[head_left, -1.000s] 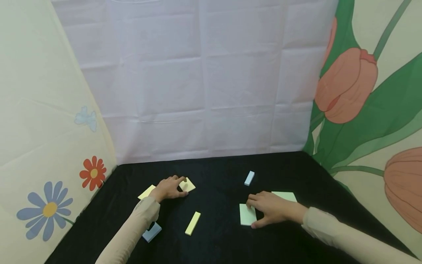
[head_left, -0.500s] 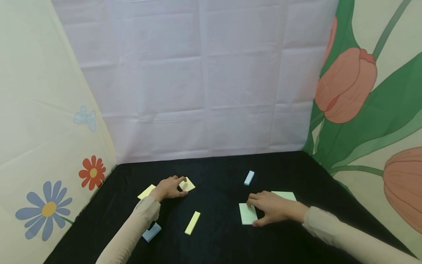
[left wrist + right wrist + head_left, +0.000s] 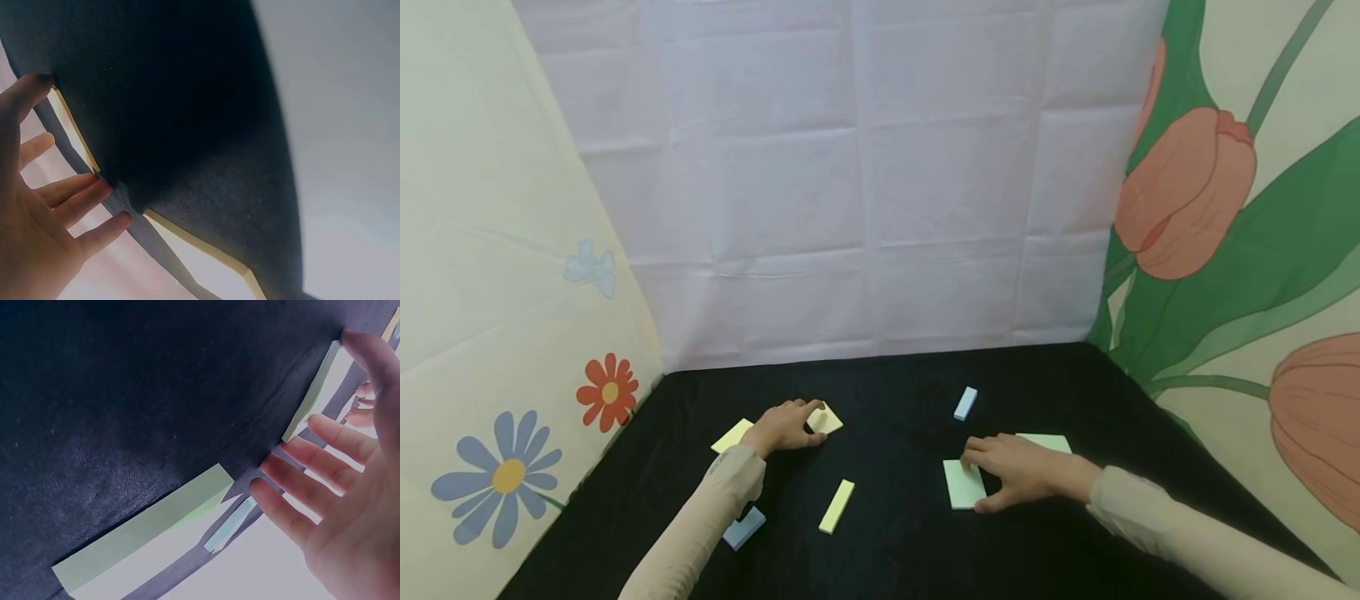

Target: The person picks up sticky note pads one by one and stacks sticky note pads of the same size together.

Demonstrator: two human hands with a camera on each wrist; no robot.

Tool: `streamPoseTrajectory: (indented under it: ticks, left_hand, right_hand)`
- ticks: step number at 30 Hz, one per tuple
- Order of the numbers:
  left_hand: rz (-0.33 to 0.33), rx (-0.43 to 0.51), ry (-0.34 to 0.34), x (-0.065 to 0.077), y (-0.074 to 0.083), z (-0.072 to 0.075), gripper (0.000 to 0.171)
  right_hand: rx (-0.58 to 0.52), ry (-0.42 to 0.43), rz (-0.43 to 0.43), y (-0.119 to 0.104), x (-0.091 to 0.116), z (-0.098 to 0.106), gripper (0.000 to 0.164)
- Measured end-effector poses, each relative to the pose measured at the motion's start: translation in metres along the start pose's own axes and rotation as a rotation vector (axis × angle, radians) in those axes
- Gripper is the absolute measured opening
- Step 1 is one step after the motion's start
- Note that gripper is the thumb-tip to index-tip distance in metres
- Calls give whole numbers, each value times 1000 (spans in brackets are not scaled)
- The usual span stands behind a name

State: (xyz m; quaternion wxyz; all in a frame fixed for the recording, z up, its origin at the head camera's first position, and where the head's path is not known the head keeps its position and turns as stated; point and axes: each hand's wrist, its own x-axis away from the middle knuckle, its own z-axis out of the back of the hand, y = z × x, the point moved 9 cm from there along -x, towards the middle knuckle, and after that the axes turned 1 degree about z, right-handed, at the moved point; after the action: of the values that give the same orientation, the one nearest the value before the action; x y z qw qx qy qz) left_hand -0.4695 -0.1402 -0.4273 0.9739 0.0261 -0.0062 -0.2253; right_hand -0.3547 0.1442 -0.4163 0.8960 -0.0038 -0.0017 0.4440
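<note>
At the left, my left hand reaches over a small yellow square pad, which looks like sticky notes. In the left wrist view its thumb and spread fingers span that pad's edge, fingertips at both ends. My right hand lies at a pale green square pad, thumb by the near corner and fingers over the far side. The right wrist view shows its fingers fairly straight at the ends of the pad's edge. A larger yellow pad sits behind the left wrist, and a larger green pad beyond the right hand.
A narrow yellow strip pad lies between the arms. Farther back is a narrow light blue strip pad. A blue pad is partly hidden by the left sleeve. The black tabletop meets a white cloth at the back.
Both hands stay nearly still. The green pad under the right hand has turned very slightly; the whole view has drifted a little.
</note>
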Motion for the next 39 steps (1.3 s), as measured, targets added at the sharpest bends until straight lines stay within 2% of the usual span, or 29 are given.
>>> streamPoseTrajectory:
  ticks: [7, 22, 33, 39]
  left_hand:
    - [-10, 32, 4, -3, 0, -2, 58]
    - [5, 31, -8, -4, 2, -1, 57]
    - [-33, 16, 30, -5, 4, -1, 53]
    - [-15, 19, 35, -8, 4, 0, 50]
  right_hand:
    - [-15, -34, -32, 3, 0, -2, 57]
    - [-30, -7, -41, 6, 5, 1, 59]
    - [-83, -26, -79, 10, 10, -2, 60]
    - [-86, -13, -69, 10, 14, -1, 57]
